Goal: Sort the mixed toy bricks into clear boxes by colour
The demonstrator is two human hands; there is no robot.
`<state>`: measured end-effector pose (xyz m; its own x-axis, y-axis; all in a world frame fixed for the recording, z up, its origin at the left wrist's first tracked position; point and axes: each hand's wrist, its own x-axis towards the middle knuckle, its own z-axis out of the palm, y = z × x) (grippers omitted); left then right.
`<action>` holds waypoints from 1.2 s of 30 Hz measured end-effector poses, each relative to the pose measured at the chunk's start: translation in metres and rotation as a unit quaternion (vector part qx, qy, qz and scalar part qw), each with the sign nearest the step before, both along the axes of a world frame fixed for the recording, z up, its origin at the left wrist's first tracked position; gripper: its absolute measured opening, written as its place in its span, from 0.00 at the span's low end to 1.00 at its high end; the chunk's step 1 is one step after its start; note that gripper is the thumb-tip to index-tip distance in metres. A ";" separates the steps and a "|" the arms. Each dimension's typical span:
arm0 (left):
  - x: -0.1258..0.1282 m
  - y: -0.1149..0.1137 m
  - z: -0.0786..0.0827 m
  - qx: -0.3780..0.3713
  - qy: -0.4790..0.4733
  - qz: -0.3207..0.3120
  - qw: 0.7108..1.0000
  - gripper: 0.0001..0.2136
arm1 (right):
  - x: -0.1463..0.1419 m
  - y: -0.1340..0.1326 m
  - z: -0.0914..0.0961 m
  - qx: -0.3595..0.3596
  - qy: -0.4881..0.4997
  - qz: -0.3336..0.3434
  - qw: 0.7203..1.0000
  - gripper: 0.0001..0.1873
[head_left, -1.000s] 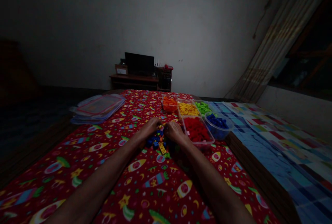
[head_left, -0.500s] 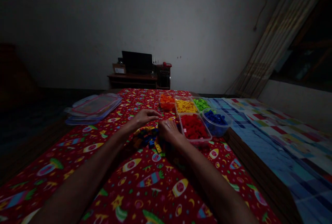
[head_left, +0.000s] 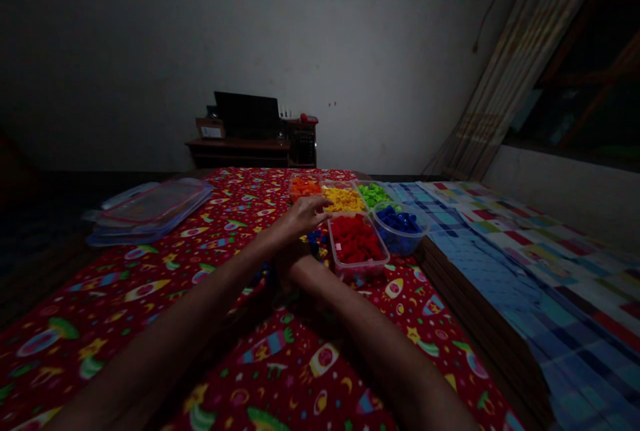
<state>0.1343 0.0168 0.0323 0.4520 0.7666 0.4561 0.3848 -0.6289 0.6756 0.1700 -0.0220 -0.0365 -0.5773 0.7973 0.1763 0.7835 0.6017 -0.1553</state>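
Dim room. Landmark: the red-brick tub [head_left: 363, 271], clear-walled, on a red rocket-print cloth [head_left: 273, 374]; red bricks [head_left: 355, 238] heaped inside.

Left hand [head_left: 304, 215]: above the cloth, at the tub's far-left corner. Fingers point right, part-bent, thumb lower and a little apart from them. Cannot tell whether a small piece is pinched there.

Right hand [head_left: 289, 263]: left of the tub, low over the cloth, behind and beneath the crossing left forearm. Fingers hidden; cannot tell whether spread, closed or gripping.

Loose mixed bricks [head_left: 317, 239], blue and yellow among them: on the cloth just left of the tub, partly covered by the hands. More dark blue pieces farther left, past the right hand.

Other containers, by the same tub: yellow bricks [head_left: 345, 199] directly beyond it; orange bricks [head_left: 306, 188] beyond and left; green bricks [head_left: 374, 195] beyond and right; blue bricks [head_left: 400, 220] in a round tub [head_left: 403, 242] just beside its right wall.

Stacked clear lids [head_left: 150, 212]: well apart, to its left.
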 end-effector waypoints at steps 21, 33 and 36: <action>-0.129 -0.018 -0.065 0.078 0.391 0.064 0.915 0.09 | 0.028 -0.010 0.021 -0.037 -0.079 -0.122 0.989 0.17; -0.119 -0.029 -0.068 0.085 0.390 0.069 0.915 0.06 | 0.029 -0.008 0.025 -0.022 0.071 -0.107 0.991 0.12; -0.124 -0.024 -0.068 0.059 0.385 0.062 0.919 0.05 | 0.026 -0.008 0.026 -0.016 0.100 -0.089 0.991 0.13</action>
<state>0.0102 -0.0068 -0.0358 0.5877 0.7999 0.1218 0.7942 -0.5990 0.1021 0.1961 -0.0303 -0.0102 -0.3824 0.8905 0.2465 0.8284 0.4486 -0.3353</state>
